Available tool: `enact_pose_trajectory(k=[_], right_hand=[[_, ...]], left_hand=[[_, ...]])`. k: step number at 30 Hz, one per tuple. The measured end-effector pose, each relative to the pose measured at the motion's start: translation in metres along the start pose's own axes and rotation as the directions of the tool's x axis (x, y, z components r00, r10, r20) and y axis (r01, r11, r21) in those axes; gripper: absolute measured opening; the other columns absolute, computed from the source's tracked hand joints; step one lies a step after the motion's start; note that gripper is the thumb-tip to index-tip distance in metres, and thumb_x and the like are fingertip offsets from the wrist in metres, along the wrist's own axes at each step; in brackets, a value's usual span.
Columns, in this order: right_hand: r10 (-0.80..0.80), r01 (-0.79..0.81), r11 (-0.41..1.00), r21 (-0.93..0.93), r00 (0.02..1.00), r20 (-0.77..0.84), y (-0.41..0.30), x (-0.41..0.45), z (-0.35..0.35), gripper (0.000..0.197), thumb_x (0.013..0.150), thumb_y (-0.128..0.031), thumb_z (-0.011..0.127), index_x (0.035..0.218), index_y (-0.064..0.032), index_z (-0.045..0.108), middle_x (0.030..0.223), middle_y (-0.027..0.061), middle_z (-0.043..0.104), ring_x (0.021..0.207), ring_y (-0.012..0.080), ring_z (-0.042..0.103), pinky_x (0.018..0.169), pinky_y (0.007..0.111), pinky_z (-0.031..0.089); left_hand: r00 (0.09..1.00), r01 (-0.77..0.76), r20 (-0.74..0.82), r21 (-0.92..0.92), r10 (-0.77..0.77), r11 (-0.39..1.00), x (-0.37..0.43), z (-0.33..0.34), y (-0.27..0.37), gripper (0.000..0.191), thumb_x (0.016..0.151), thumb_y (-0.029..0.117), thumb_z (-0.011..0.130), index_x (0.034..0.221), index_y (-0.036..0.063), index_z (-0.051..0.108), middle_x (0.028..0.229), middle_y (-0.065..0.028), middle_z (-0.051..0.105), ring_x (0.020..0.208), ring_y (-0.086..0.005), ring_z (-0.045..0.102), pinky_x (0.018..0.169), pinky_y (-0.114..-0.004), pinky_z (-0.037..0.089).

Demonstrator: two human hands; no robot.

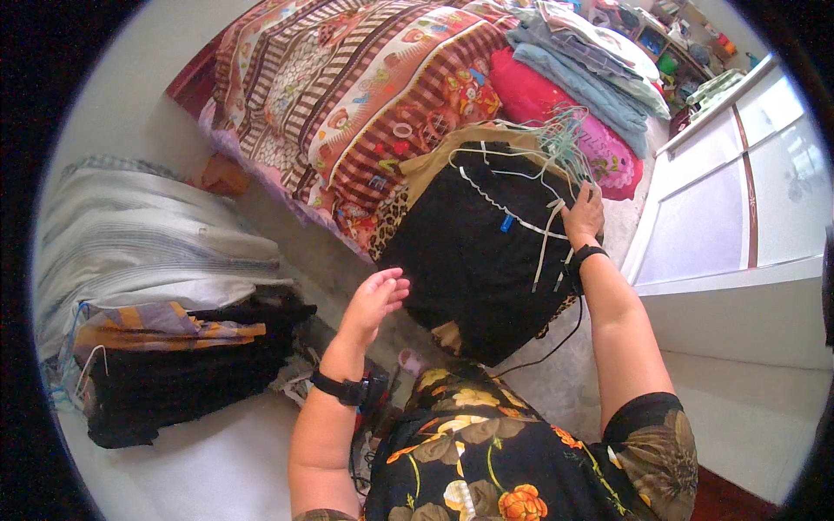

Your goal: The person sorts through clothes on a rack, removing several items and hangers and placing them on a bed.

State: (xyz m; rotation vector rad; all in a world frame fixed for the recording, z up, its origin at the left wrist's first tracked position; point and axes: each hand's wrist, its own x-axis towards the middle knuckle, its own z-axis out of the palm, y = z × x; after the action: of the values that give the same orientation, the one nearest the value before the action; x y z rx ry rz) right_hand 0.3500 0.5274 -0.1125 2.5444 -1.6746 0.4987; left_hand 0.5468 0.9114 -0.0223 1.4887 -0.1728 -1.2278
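Observation:
A black cloth garment [456, 241] with white drawstrings and a small blue tag lies spread before me, over tan and leopard-print cloth. My right hand [584, 211] rests at its upper right edge, by a tangle of pale green and white cords [563, 140]; whether its fingers grip a cord cannot be told. Off the garment's left edge, my left hand [378, 299] is raised with its fingers a little apart and nothing in it. Both wrists wear black bands.
A bed with a patterned quilt [365, 84] stands ahead. Folded blankets [580, 84] and a pink pillow [606, 146] lie at its right. Hung clothes and grey striped cloth [163, 241] are at left. A white-framed glass panel [704, 215] stands at right; a black cable [560, 345] hangs nearby.

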Motion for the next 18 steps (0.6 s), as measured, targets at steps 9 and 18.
enact_pose_trajectory(k=[9,18], right_hand=[[-0.171,0.171,0.985,-0.002,0.985,-0.010,-0.002,-0.009,0.004,0.080,0.064,-0.023,0.076,0.130,-0.0161,0.032,0.135,0.0151,0.026,0.124,0.0336,0.028,0.100,0.043,0.028],[-0.226,0.226,0.974,0.016,0.973,0.049,0.003,-0.014,0.000,0.081,0.066,-0.024,0.074,0.133,-0.0142,0.029,0.136,0.0147,0.024,0.126,0.0333,0.025,0.102,0.043,0.025]], left_hand=[[0.998,0.022,-0.062,-0.071,-0.027,0.997,-0.010,0.001,-0.017,0.034,0.091,0.018,0.045,0.122,0.0032,0.044,0.110,-0.0095,0.055,0.096,-0.0178,0.055,0.084,-0.032,0.045],[0.996,-0.011,-0.093,-0.105,0.001,0.994,-0.021,0.003,-0.026,0.032,0.092,0.017,0.044,0.121,0.0031,0.045,0.108,-0.0101,0.056,0.094,-0.0179,0.055,0.082,-0.032,0.046]])
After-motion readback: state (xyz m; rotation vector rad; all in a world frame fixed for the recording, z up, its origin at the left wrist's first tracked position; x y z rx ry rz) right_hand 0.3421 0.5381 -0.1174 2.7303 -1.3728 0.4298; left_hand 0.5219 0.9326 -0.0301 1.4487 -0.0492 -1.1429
